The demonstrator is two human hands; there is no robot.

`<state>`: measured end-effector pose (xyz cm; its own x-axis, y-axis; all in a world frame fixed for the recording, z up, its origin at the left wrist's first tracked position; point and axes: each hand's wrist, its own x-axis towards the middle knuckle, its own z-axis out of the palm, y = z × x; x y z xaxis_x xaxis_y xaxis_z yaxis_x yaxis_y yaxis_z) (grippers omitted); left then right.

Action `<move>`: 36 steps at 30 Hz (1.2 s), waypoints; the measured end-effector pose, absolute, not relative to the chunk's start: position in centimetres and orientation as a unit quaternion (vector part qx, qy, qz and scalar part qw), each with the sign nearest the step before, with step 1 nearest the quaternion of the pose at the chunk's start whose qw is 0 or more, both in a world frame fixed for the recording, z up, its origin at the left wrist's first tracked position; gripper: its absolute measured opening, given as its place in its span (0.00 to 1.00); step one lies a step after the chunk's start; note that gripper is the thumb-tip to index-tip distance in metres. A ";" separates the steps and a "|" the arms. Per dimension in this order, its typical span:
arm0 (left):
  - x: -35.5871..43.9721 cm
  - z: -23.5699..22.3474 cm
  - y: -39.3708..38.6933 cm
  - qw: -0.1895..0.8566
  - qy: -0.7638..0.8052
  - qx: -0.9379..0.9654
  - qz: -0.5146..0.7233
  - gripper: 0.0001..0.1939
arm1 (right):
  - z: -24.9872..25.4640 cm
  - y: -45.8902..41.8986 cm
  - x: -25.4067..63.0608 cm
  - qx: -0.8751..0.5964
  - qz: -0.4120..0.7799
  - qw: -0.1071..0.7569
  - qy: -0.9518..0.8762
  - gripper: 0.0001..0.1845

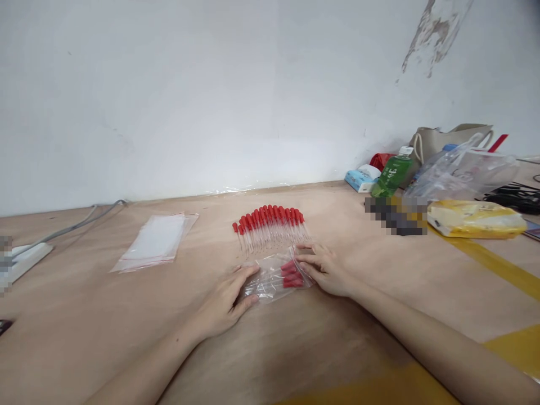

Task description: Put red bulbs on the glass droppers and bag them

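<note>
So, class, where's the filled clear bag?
In the head view, the clear bag lies centrally between the left hand and right hand, just below the red-topped tubes.

A bag [268, 281] lies between the left hand [225, 298] and right hand [324, 269]. Behind it lie droppers [270, 215], with stacked bags [155, 241] to their left.

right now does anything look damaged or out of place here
Yes: on the wall, upper right, a ragged brownish patch looks like peeled paint against the paler surface around it. Nothing looks spilled near the clear bag.

Left grip [225, 298], right grip [327, 270] bare; slim bare forearms [405, 328]; small dark spot [177, 340] on left one.
</note>
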<state>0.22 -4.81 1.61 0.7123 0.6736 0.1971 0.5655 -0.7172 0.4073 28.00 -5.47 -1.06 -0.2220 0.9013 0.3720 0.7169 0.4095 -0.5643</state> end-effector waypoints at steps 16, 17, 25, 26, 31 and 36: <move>0.3 1.4 -4.5 0.130 0.305 0.932 0.145 0.20 | 1.8 5.8 29.8 -0.779 0.135 0.234 -0.565 0.18; 0.3 1.4 -4.5 0.129 0.303 0.933 0.144 0.20 | 2.0 6.1 29.6 -0.779 0.136 0.219 -0.571 0.16; 0.3 1.4 -4.5 0.133 0.307 0.932 0.139 0.21 | 2.7 6.9 29.3 -0.771 0.103 0.147 -0.611 0.11; 0.3 1.4 -4.5 0.132 0.307 0.933 0.137 0.21 | 2.9 6.8 29.4 -0.767 0.096 0.146 -0.617 0.12; 0.3 1.5 -4.4 0.121 0.308 0.936 0.121 0.21 | 4.1 5.6 30.0 -0.728 0.042 0.158 -0.665 0.15; 0.4 1.6 -4.4 0.124 0.308 0.935 0.122 0.21 | 3.8 4.8 31.1 -0.710 -0.009 0.222 -0.669 0.16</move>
<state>0.39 -4.38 1.58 0.7802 0.6068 0.1519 0.5459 -0.7792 0.3080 31.11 4.84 3.78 0.1060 0.9450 0.3095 0.9532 -0.0078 -0.3023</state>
